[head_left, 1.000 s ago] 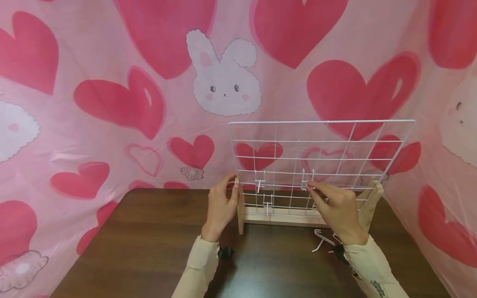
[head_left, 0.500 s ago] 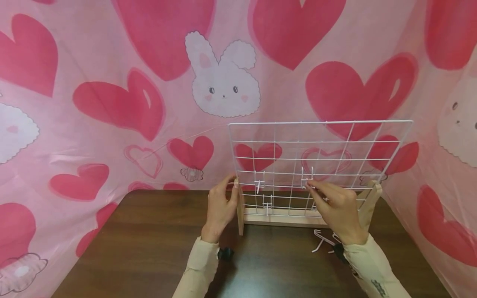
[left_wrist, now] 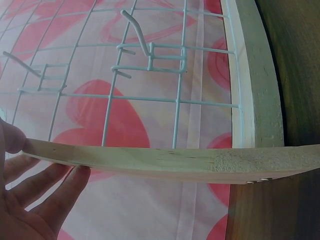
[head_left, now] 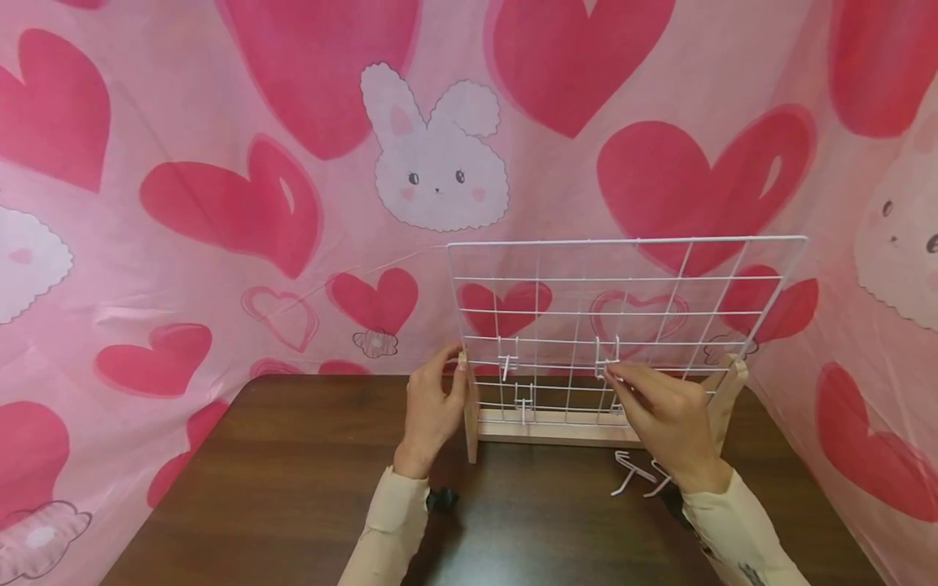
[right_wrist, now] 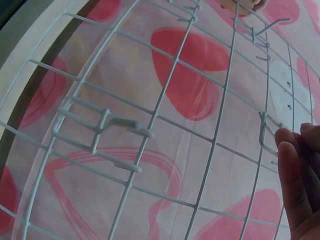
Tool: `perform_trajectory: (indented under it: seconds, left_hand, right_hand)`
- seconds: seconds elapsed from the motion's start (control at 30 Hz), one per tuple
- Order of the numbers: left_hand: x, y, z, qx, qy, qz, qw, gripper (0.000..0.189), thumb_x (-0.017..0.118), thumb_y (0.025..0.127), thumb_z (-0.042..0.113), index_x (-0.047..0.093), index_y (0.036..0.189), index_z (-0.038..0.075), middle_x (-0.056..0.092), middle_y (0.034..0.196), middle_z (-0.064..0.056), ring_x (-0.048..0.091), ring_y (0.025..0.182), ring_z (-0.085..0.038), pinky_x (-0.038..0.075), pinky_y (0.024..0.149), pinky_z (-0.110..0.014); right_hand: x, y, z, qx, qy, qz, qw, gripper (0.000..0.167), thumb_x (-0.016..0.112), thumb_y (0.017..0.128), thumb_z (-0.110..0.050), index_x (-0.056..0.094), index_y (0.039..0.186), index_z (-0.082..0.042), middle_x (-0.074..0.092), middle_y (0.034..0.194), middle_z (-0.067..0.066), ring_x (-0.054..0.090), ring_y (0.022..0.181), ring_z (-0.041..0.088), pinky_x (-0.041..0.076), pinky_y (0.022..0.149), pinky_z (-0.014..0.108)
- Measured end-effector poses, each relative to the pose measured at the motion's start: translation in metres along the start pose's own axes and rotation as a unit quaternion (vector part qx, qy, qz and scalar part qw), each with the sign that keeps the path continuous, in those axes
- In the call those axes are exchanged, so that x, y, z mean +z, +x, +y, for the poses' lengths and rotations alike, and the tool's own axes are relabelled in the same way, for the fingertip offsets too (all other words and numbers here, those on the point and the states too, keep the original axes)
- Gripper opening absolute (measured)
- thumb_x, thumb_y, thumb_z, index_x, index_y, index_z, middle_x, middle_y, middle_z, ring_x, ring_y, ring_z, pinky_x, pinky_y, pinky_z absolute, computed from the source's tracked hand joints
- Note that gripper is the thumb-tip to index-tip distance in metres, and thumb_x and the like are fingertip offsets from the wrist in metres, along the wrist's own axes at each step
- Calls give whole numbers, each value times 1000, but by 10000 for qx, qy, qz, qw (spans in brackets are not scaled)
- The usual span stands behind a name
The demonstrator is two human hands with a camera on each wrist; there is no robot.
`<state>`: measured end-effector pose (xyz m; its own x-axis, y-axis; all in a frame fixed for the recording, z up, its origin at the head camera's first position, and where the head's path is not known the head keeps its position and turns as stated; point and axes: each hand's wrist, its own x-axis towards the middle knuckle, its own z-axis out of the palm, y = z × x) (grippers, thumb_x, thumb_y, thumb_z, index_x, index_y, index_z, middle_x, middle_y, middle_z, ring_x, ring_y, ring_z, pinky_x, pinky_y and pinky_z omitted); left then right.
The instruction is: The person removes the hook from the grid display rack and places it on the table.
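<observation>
A white wire grid panel (head_left: 538, 242) leans back in a wooden stand. My left hand (head_left: 431, 407) holds the top of the stand's left side piece (head_left: 471, 419), thumb on one face and fingers on the other in the left wrist view. With thumb and fingertips, my right hand (head_left: 670, 419) pinches a white wire hook (head_left: 598, 352) against the panel; its prong is hidden by the fingers. Other hooks hang on the grid: an upper left hook (head_left: 507, 364), a lower left hook (head_left: 523, 403) and a lower right hook (right_wrist: 95, 125), partly covered by my right hand in the head view.
Two loose hooks (head_left: 632, 470) lie on the dark wooden table (head_left: 315, 472) in front of the stand, near my right wrist. The stand's right side piece (head_left: 729, 399) rises behind my right hand. A pink heart-patterned cloth (head_left: 432, 179) hangs behind the table.
My right hand and its hook have shifted slightly right along the grid, and the hand has dipped a little. More of the second loose hook shows. The left hand stays on the side piece.
</observation>
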<state>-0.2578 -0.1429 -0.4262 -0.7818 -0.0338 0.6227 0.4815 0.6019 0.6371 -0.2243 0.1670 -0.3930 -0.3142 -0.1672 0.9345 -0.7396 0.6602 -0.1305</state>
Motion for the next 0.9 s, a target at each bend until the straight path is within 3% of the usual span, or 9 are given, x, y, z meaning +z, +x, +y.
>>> perform_trajectory:
  seconds: [0.5, 0.9]
  left_hand:
    - [0, 1, 0, 40, 93, 38, 9999, 27, 64, 100, 13, 72, 125, 8, 79, 115, -10, 78, 99, -27, 62, 90, -47]
    - [0, 1, -1, -1, 118, 3, 9999, 28, 64, 99, 13, 72, 126, 9, 79, 116, -10, 77, 101, -27, 62, 92, -48]
  right_hand:
    - [-1, -12, 2, -250, -138, 58, 9996, 48, 55, 107, -42, 82, 91, -5, 80, 78, 5, 74, 64, 14, 57, 66, 16]
    - [-1, -17, -1, -363, 31, -176, 9992, 45, 56, 107, -38, 82, 93, -4, 80, 79, 4, 74, 62, 15, 56, 58, 23]
